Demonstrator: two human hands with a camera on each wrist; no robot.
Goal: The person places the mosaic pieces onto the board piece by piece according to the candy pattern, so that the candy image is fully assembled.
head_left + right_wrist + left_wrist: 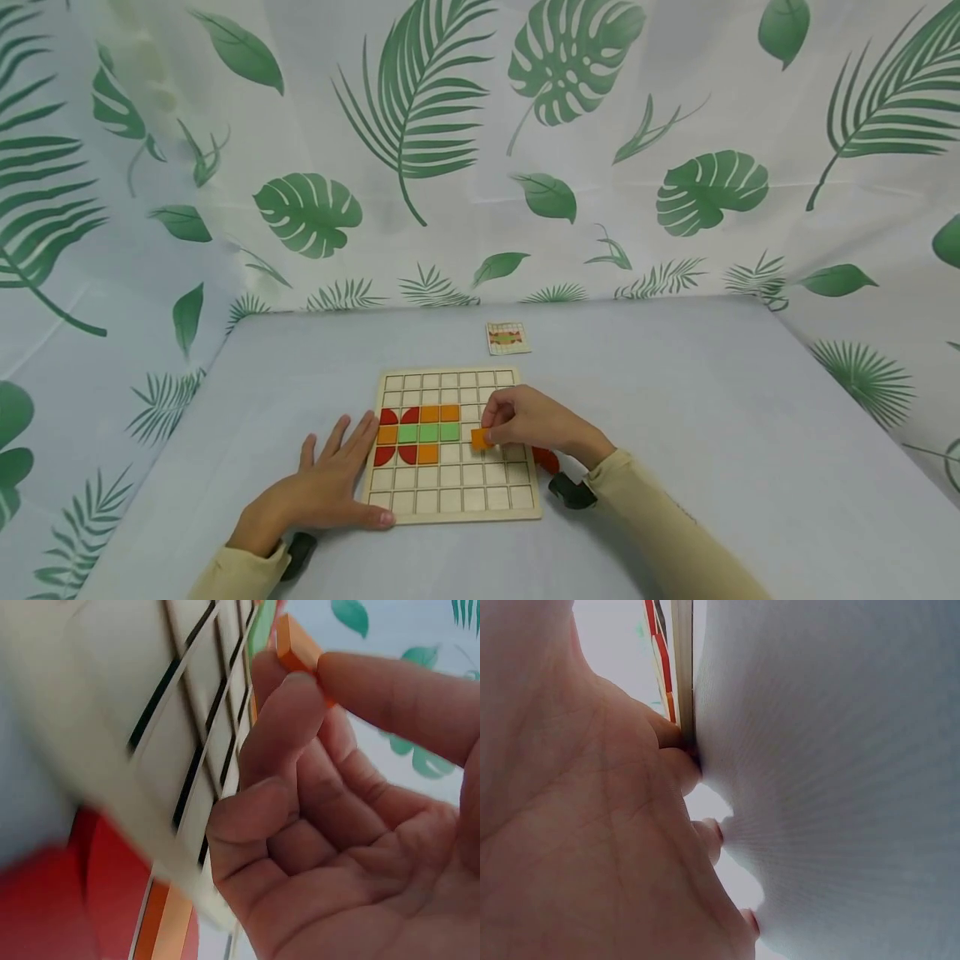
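Note:
A wooden grid board (461, 501) lies on the table. Coloured tiles fill part of its left side: red quarter-circle pieces (387, 417), orange squares and a row of green squares (428, 433). Between thumb and fingertips my right hand (540, 421) pinches an orange square tile (480, 439), held over the middle of the board; the right wrist view shows this tile (294, 643) tilted in the pinch. My left hand (324, 493) rests with spread fingers at the board's left edge, its thumb at the lower left corner. The left wrist view shows its palm beside the board's edge (683, 667).
Behind the board lies a small pattern card (507, 339). Red pieces (547, 460) lie by the board's right edge, partly hidden by my right wrist; an orange piece (166, 922) shows beside them in the right wrist view. Leaf-printed cloth (450, 225) surrounds the table.

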